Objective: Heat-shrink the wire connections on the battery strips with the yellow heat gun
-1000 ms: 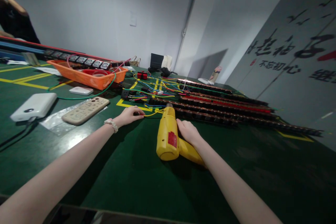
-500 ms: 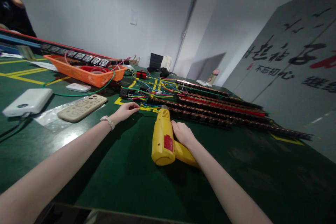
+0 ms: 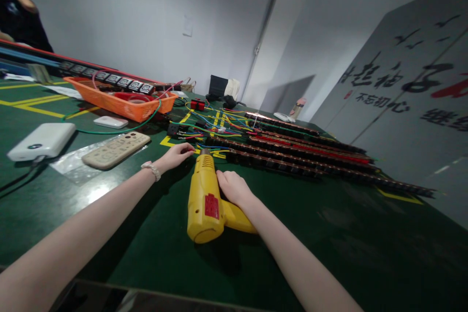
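Note:
My right hand (image 3: 234, 187) is wrapped round the handle of a yellow heat gun (image 3: 204, 202) with a red label. The heat gun's metal nozzle points away from me, towards the thin wires just beyond it. Left of the nozzle, my left hand (image 3: 177, 157) is closed in a pinch on thin wires (image 3: 216, 147), whose ends meet its fingertips. These wires run from the nearest long dark strip (image 3: 274, 162). What exactly lies between the left fingertips is too small to make out.
Beyond my hands, several long strips (image 3: 310, 144) and tangled coloured wires cover the green table (image 3: 146, 253). To the left are an orange basket (image 3: 109, 102), a beige phone case (image 3: 117, 150) on a plastic bag, and a white power bank (image 3: 42, 141). A person (image 3: 22, 19) is at the far left.
My right hand has moved the heat gun left and slightly towards me, so its nozzle is nearer my left fingertips. The left hand keeps its pinch in nearly the same place.

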Motion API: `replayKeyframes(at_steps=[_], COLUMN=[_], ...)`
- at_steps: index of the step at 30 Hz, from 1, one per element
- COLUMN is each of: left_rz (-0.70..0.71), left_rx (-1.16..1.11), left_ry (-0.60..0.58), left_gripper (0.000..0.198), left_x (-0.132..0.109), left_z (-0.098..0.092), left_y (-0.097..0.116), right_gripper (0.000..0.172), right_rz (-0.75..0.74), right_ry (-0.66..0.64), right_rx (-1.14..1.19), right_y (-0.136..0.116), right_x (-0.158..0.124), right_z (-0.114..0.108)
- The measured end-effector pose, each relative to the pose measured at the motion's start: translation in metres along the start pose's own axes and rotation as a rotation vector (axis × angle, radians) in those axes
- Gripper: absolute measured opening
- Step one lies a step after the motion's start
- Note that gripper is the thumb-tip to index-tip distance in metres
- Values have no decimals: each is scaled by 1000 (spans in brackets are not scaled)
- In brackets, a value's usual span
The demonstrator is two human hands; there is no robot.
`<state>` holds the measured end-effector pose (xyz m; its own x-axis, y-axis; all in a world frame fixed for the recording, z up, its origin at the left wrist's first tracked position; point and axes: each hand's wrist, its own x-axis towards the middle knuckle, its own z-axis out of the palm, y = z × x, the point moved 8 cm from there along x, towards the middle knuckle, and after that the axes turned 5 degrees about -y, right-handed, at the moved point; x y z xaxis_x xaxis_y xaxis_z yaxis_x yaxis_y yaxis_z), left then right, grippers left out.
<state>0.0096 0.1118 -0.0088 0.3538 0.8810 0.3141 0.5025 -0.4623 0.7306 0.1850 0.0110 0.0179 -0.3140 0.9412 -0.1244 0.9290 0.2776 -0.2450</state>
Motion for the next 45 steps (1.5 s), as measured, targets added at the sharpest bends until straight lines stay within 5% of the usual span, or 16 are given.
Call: replayKeyframes(at_steps=[7,24,45], left_rz=[4,-23,-51], left_rx=[-30,-49,-8], left_ry=[-35,-20,-43], left_gripper=[38,38,39], left_x=[0,0,-1], left_z=[-1,-1,0], left_y=[7,2,2], right_gripper=[57,58,54], right_rz=[-53,-75,231], right_ry=[-4,-58,46], right_rx=[18,31,114], right_y=[-25,-24,87], right_x=[10,5,-15], right_z=[9,10,-20])
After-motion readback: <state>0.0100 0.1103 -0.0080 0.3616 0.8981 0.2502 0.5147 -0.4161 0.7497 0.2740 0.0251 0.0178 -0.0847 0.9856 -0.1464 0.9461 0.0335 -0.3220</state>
